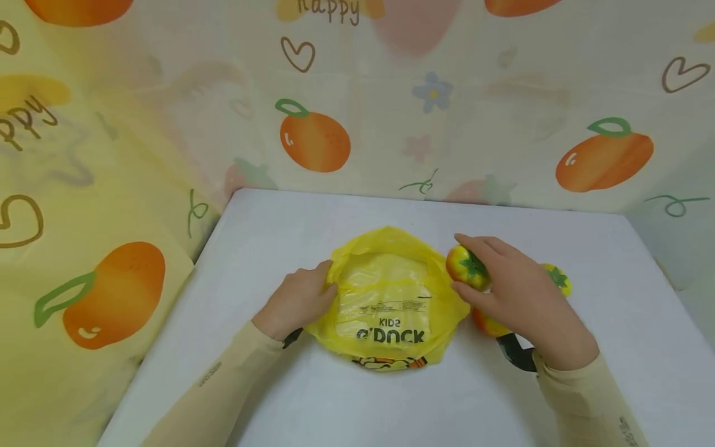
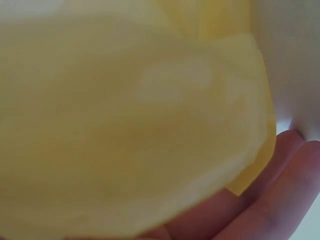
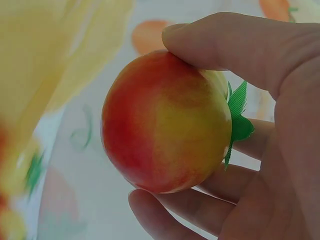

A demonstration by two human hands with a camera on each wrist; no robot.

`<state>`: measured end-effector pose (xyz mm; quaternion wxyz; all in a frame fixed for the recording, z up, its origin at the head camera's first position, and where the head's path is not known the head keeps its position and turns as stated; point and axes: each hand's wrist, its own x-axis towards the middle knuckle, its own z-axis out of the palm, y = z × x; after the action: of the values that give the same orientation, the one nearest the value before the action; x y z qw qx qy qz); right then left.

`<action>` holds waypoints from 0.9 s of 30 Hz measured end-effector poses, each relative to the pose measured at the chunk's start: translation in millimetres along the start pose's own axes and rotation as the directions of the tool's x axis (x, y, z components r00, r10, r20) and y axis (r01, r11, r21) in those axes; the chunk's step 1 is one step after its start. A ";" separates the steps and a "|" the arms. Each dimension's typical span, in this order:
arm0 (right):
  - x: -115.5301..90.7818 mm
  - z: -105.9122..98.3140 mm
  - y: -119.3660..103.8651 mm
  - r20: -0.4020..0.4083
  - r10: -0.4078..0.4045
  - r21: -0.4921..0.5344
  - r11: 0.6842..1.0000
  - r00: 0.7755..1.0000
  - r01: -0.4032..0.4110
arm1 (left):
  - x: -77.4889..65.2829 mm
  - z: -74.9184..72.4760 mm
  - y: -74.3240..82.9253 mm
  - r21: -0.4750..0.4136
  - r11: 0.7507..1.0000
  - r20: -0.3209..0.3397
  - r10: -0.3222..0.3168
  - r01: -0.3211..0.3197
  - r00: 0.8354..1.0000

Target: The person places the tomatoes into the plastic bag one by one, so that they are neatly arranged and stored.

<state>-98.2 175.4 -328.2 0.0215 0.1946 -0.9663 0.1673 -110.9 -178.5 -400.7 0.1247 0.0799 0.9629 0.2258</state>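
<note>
A yellow plastic bag [image 1: 385, 298] with black lettering lies on the table, its mouth spread wide. My left hand [image 1: 298, 301] grips its left rim, thumb on the inner side; in the left wrist view the bag's film [image 2: 135, 110] covers most of the fingers [image 2: 280, 200]. At the bag's right rim, my right hand [image 1: 522, 298] holds a red-and-yellow toy tomato [image 3: 165, 125] with green fabric leaves. The thumb presses one side and the fingers curl under the other. Beneath and beside this hand, two similar toy tomatoes [image 1: 560, 279] sit on the table, partly hidden by it.
The white table [image 1: 335, 410] reaches back to a curtain [image 1: 380, 105] printed with oranges, hearts and flowers. More of this cloth [image 1: 100, 205] hangs along the left side. Dark straps [image 1: 516, 352] show at both wrists.
</note>
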 end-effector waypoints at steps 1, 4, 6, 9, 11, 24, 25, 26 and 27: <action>6.6 1.3 -6.1 0.011 -0.009 0.013 1.000 1.000 0.009 | 0.7 0.5 0.7 0.003 1.000 0.001 -0.001 0.001 1.000; 24.6 7.2 -24.9 0.055 -0.013 0.038 0.999 0.998 0.011 | 2.2 0.4 4.3 0.005 1.000 0.008 -0.003 0.003 1.000; 34.9 12.8 -36.1 0.069 -0.024 0.050 0.999 0.997 0.020 | 3.9 0.8 5.7 0.007 1.000 0.011 -0.004 0.004 1.000; 47.9 21.8 -51.3 0.078 -0.049 0.072 0.996 0.996 0.043 | 5.6 1.7 6.9 0.011 1.000 0.013 -0.008 0.007 1.000; 55.1 28.0 -58.7 0.077 -0.073 0.085 0.994 0.994 0.067 | 6.5 2.5 7.1 0.017 1.000 0.010 -0.013 0.013 1.000; 75.7 72.6 -77.8 0.164 -0.092 0.158 0.985 0.982 0.065 | 4.1 2.8 5.1 0.010 1.000 -0.020 -0.014 0.014 1.000; 76.7 76.1 -78.9 0.171 -0.090 0.151 0.986 0.981 0.065 | 3.3 2.3 3.9 0.011 1.000 -0.022 -0.021 0.021 1.000; 78.0 79.6 -80.2 0.176 -0.092 0.145 0.987 0.980 0.066 | 2.5 1.7 2.8 0.013 1.000 -0.023 -0.028 0.028 0.999; 79.4 82.8 -81.4 0.182 -0.096 0.143 0.987 0.979 0.070 | 1.8 1.0 1.5 0.008 0.999 -0.023 -0.037 0.037 0.999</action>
<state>-138.4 47.9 -372.2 -0.0760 0.2509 -0.9413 0.2126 -112.1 -176.4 -401.2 0.1176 0.0598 0.9665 0.2201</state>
